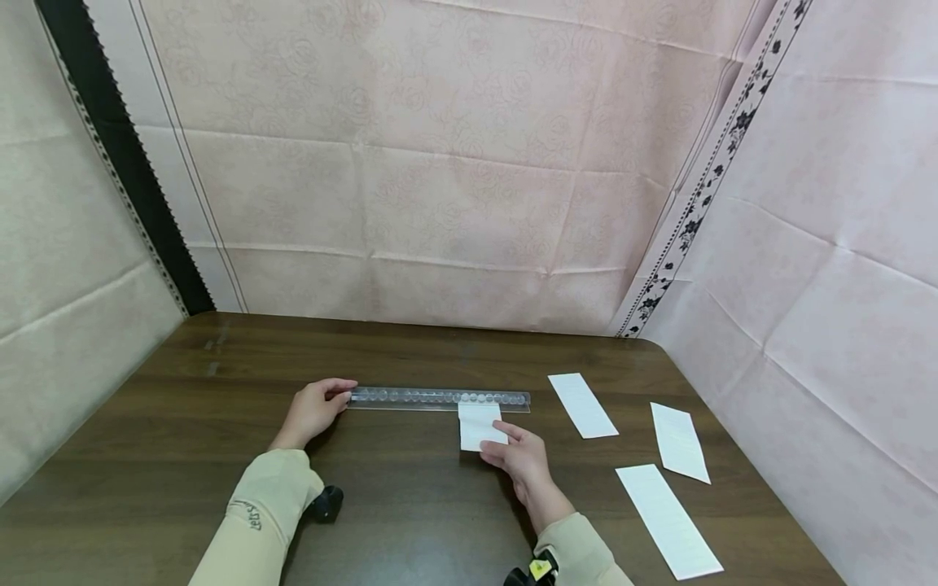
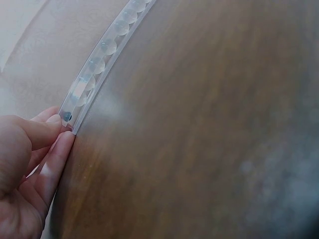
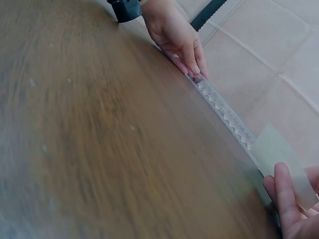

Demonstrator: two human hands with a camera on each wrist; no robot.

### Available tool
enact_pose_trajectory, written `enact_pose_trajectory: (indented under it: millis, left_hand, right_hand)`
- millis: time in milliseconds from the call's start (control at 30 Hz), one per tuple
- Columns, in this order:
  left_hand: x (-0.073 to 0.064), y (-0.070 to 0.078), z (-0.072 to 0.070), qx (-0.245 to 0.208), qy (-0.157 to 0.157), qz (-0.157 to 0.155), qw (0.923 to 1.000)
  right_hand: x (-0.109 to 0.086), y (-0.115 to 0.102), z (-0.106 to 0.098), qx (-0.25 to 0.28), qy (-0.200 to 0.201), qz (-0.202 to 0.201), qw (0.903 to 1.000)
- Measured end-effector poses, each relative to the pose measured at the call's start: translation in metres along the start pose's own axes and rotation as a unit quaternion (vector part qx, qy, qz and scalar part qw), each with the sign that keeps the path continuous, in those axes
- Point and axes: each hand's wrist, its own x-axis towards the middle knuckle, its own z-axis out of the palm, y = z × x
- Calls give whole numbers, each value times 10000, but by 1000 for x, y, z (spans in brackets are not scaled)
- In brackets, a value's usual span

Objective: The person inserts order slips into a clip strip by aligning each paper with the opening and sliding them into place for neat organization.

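A clear plastic ruler (image 1: 418, 397) with a row of round shapes along it extends sideways across the brown table. My left hand (image 1: 309, 413) pinches its left end between thumb and fingers; the left wrist view shows this grip on the ruler (image 2: 99, 62) up close. Near the ruler's right end, a small white paper piece (image 1: 476, 425) overlaps its lower edge. My right hand (image 1: 523, 464) holds that paper by its right side, and in the right wrist view the fingers lie against the paper (image 3: 279, 154). Part of the right thumb is cut off there.
To the right on the table (image 1: 396, 521) lie three more white paper pieces: a strip (image 1: 583, 405) near the back, a shorter one (image 1: 679, 442) by the right edge, and a longer one (image 1: 669, 521) in front. Pale patterned cloth (image 1: 410, 203) hangs behind and on both sides.
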Motion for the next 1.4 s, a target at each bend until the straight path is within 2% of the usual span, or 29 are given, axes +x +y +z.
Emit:
enact_pose_trajectory:
  millis: [1400]
  left_hand:
    - [-1,0,0,-11,12,-4,10000]
  right_hand:
    - [2,-2,-30,70,199,-185,9996]
